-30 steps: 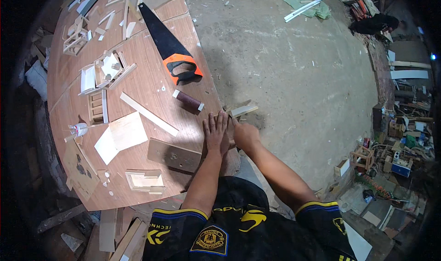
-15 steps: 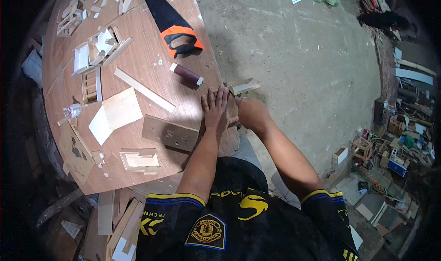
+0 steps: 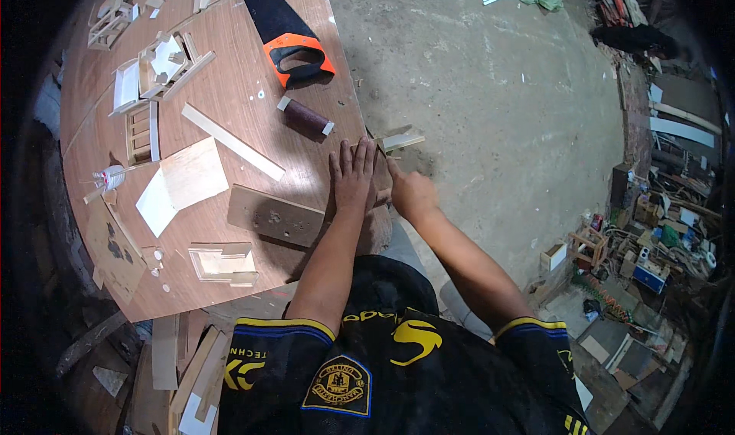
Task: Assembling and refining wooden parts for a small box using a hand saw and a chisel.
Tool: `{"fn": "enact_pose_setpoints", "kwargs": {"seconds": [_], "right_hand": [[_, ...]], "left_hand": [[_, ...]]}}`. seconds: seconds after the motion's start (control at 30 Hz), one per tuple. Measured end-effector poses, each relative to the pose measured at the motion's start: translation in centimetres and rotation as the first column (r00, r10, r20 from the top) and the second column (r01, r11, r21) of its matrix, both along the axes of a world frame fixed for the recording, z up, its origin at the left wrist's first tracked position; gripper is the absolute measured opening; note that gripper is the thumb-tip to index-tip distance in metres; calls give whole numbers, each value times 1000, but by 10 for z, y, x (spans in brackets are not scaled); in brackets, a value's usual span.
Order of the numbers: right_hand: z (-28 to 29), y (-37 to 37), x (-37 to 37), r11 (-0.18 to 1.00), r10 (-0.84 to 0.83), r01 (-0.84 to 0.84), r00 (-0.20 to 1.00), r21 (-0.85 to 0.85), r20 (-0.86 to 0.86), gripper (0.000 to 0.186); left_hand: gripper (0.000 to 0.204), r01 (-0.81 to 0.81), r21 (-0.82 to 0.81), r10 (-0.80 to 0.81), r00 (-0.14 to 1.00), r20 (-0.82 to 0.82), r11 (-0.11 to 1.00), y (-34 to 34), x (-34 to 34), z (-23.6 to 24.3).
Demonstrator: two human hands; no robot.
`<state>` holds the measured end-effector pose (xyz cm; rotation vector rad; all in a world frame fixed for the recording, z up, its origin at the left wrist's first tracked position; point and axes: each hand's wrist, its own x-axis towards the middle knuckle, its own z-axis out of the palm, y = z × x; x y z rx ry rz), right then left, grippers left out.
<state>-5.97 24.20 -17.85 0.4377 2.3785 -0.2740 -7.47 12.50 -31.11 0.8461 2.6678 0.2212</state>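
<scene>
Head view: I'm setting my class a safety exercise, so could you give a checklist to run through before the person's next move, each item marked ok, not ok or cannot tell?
1. Left hand spread, fingers extended: ok.
2. Right hand holding securely: cannot tell; its curled fingers are mostly hidden.
3. Wooden piece between the hands fully supported: cannot tell; the hands cover much of it.
4. Handsaw lying apart from both hands: ok.
5. Table free of loose things near the left arm: not ok; a brown roll and a wooden board lie close.
</scene>
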Motion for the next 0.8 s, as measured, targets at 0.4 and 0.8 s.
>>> {"fn": "enact_pose_setpoints", "kwargs": {"seconds": [0.4,0.8], "right_hand": [[0,3,-17,998,-60,59,998,18,26,37],[-8,-1,-20,1000,16,-15,999,-18,32,40]], "left_hand": [[120,11,9,-12,1000,24,1000,-2,-1,9],[115,-27,-27,29,995,94,999,-2,-3,18]]}}
